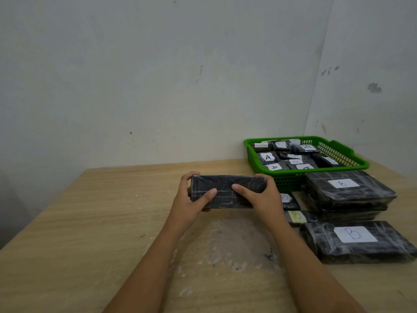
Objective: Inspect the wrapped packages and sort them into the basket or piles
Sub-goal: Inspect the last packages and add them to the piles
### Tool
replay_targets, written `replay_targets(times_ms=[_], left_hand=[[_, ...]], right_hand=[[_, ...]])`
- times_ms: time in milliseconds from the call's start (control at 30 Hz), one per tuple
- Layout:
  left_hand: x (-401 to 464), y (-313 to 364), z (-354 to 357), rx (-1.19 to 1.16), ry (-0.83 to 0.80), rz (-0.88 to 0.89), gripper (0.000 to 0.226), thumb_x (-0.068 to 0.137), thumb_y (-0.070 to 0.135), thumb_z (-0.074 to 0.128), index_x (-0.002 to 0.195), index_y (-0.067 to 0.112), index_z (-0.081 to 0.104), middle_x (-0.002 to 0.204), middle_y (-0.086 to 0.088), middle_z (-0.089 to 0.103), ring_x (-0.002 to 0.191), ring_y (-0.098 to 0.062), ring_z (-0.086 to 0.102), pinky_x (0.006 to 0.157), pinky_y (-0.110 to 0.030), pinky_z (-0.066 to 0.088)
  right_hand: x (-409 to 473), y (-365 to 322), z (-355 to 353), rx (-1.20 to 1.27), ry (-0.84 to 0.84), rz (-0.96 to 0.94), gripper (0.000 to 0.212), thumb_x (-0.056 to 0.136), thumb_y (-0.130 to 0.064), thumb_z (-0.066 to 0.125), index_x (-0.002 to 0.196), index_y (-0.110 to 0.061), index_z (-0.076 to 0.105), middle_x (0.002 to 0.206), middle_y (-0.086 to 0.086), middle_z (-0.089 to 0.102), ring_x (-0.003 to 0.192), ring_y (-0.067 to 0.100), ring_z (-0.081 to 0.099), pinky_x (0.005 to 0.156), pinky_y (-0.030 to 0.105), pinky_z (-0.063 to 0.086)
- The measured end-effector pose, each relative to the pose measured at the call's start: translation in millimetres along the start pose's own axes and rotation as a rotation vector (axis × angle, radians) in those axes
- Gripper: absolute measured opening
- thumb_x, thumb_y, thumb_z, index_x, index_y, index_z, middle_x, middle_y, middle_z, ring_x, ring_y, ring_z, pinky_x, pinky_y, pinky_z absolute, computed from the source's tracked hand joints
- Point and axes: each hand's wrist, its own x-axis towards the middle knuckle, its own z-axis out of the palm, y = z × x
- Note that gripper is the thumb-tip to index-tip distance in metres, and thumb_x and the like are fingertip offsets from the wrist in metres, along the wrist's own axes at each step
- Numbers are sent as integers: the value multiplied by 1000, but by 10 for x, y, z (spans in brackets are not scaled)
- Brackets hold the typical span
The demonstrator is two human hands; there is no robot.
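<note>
I have a long black plastic-wrapped package (228,192) held up over the middle of the pale wooden table (90,222). My left hand (191,199) grips its left end and my right hand (259,195) its right end, thumbs pressed on the near face, so I can probably turn it to find a label; none shows on this side. At the far right corner a green plastic mesh basket (343,154) holds packages marked A. Along the right edge, stacks of black wrapped packages marked B (347,190) sit just beside it.
</note>
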Motion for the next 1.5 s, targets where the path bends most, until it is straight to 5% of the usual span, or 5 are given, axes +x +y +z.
replay_targets(times_ms=[333, 533, 800, 967, 1500], left_hand=[[39, 3, -36, -61, 53, -41, 28, 99, 33, 65, 125, 35, 55, 128, -5, 61, 96, -19, 74, 63, -43, 63], [88, -81, -219, -27, -148, -141, 112, 59, 38, 100, 153, 34, 38, 137, 4, 63, 121, -17, 66, 94, -43, 60], [125, -72, -220, -115, 25, -201, 81, 62, 40, 90, 133, 14, 61, 127, -9, 69, 105, -20, 74, 77, -38, 64], [158, -74, -237, -137, 124, -251, 65, 70, 49, 81, 120, 10, 67, 115, -12, 75, 99, -23, 76, 75, -37, 64], [169, -149, -191, -47, 169, -176, 72, 56, 68, 90, 102, 15, 77, 102, -4, 78, 103, -22, 73, 95, -39, 59]], right_hand=[[67, 62, -6, -8, -23, 0, 56, 82, -56, 77, 125, -27, 56, 111, -16, 61, 109, 14, 60, 91, 34, 51], [120, 113, -43, -38, -34, 61, 66, 83, -61, 74, 134, -24, 53, 135, -5, 56, 123, 20, 56, 100, 42, 51], [138, 37, -88, 256, -235, 190, 52, 89, -36, 77, 135, -23, 57, 133, 5, 53, 105, 26, 67, 68, 35, 60], [59, -35, -117, 224, -308, 85, 70, 76, -57, 75, 139, -31, 56, 126, -2, 64, 105, 15, 70, 76, 33, 54], [51, -15, -87, 237, -256, 50, 74, 62, -50, 87, 128, -26, 62, 121, 2, 67, 108, 18, 70, 88, 37, 60]])
